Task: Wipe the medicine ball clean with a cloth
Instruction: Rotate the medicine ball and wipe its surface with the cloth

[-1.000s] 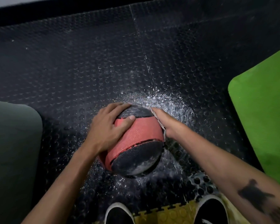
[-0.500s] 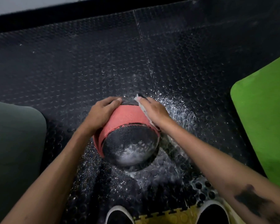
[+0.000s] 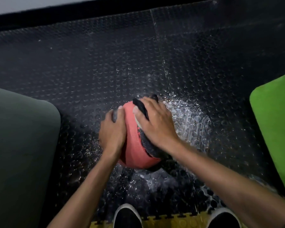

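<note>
Medicine ball (image 3: pixel 135 145): on wet studded floor (image 3: pixel 187 122). Left hand (image 3: pixel 113 130): flat against side, bracing. Right hand (image 3: pixel 155 124): fingers spread, pressing cloth (image 3: pixel 141 107) on top. Advice: brace firmly, overlap strokes, rotate.

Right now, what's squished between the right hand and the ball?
A cloth. In the head view the right hand presses it flat against the ball, and dark and pale bits of it stick out by the fingers.
</note>
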